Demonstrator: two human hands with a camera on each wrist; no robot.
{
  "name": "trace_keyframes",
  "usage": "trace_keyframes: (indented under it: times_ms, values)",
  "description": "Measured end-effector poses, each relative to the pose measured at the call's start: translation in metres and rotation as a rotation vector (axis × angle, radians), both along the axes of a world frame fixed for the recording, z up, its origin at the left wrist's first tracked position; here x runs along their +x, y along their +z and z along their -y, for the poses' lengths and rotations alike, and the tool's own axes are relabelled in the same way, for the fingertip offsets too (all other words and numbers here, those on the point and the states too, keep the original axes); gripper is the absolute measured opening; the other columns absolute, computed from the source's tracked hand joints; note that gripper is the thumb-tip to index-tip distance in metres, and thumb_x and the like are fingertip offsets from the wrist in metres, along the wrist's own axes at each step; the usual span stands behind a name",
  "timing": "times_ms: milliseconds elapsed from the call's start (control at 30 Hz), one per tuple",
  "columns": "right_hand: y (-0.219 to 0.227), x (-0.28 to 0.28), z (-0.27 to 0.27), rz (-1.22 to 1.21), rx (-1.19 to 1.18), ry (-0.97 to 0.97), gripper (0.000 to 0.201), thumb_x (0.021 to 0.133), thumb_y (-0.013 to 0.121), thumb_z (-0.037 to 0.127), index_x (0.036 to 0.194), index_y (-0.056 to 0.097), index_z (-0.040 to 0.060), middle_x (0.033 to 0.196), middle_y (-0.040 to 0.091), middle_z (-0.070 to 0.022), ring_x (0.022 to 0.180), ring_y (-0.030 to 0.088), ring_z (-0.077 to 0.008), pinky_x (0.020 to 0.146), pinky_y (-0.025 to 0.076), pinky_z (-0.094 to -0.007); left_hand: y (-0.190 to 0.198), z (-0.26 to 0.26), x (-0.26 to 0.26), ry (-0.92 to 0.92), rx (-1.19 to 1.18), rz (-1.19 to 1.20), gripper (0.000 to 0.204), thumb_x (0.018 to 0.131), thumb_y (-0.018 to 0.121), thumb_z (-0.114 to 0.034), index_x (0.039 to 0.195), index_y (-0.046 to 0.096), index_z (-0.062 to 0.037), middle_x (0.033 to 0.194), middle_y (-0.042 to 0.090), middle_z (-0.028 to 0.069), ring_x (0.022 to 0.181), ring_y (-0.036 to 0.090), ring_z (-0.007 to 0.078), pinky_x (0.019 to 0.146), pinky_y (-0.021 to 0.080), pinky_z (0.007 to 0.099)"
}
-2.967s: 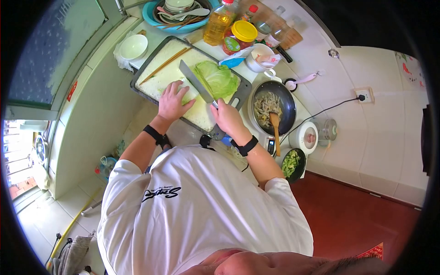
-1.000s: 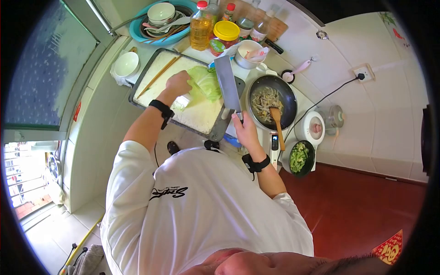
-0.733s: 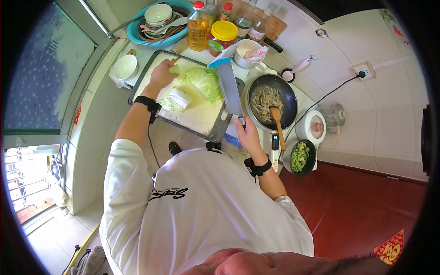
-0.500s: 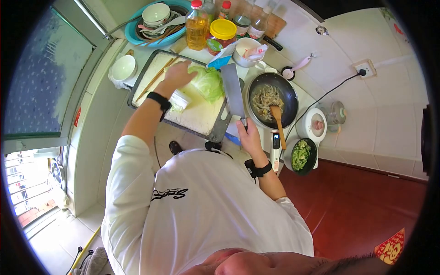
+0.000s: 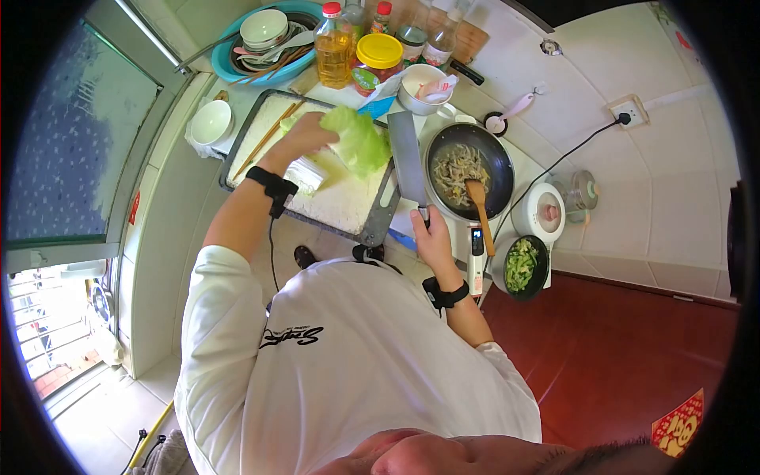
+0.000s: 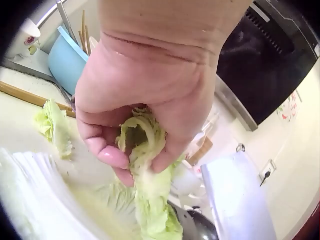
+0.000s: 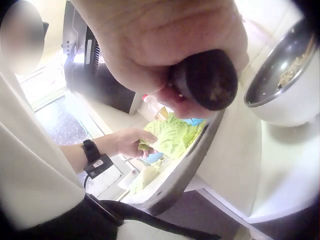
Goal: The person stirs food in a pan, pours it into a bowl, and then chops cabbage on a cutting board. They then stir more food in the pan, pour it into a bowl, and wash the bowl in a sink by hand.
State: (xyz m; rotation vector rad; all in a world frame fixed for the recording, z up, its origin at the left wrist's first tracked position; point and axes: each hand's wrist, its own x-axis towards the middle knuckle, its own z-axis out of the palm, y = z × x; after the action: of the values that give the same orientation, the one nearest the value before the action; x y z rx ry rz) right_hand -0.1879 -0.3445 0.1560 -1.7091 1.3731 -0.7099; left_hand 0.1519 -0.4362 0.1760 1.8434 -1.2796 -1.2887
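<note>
My left hand [image 5: 307,136] pinches the near edge of a pale green cabbage leaf [image 5: 360,142] over the cutting board [image 5: 340,212]. In the left wrist view the leaf's curled end sits between thumb and fingers, and the rest hangs down. My right hand [image 5: 433,241] grips the handle of a cleaver [image 5: 408,158], its broad blade held up between the board and the wok. The right wrist view shows the dark handle end [image 7: 207,80] in the fist. A white block of cut cabbage [image 6: 40,200] lies below my left hand, with a small leaf piece [image 6: 55,130] nearby.
Chopsticks [image 5: 269,138] lie along the board's left side. At the right stand a wok [image 5: 495,170] with shredded food and a wooden spatula [image 5: 480,210], and a pan of green vegetables [image 5: 520,267]. Bottles, a yellow-lidded jar [image 5: 379,51] and a blue basin [image 5: 224,63] line the back.
The cleaver has left the cabbage on the board and moved right, blade raised. My left hand left the cut block, went left, then came back and lifted the leaf.
</note>
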Motion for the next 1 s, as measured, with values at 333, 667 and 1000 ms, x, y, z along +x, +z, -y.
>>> trace_keyframes:
  times_ms: [333,667,1000]
  values:
    - [0.013,0.011,0.006,-0.023,-0.078,0.021,0.030,0.092,0.062,0.031,0.096,0.057,0.0015,0.066,0.057,-0.0140,0.057,0.056,-0.0260,0.054,0.044,-0.0352,0.024,-0.014,0.016,0.016,-0.019,-0.114,0.042,0.075,0.073,-0.021,0.110,0.061,-0.0009,0.089,0.067,0.0050,0.069,0.065,0.0131,0.054,0.047,0.0249]
    - [0.022,0.054,0.016,-0.268,-0.370,0.211,0.029,0.088,0.056,0.019,0.113,0.056,0.0042,0.088,0.065,-0.0189,0.069,0.065,-0.0370,0.061,0.052,-0.0472,0.016,-0.020,-0.003,0.425,-0.772,0.397,0.037,0.088,0.067,-0.020,0.119,0.059,-0.0010,0.114,0.063,0.0153,0.105,0.060,0.0274,0.090,0.050,0.0389]
    - [0.025,0.028,-0.011,0.014,-0.673,-0.114,0.035,0.078,0.071,0.012,0.111,0.061,0.0060,0.095,0.061,-0.0126,0.085,0.062,-0.0265,0.074,0.052,-0.0359,-0.002,-0.051,-0.013,0.181,-0.679,0.033,0.026,0.095,0.057,-0.011,0.119,0.059,0.0002,0.116,0.065,0.0131,0.107,0.060,0.0199,0.090,0.047,0.0306]
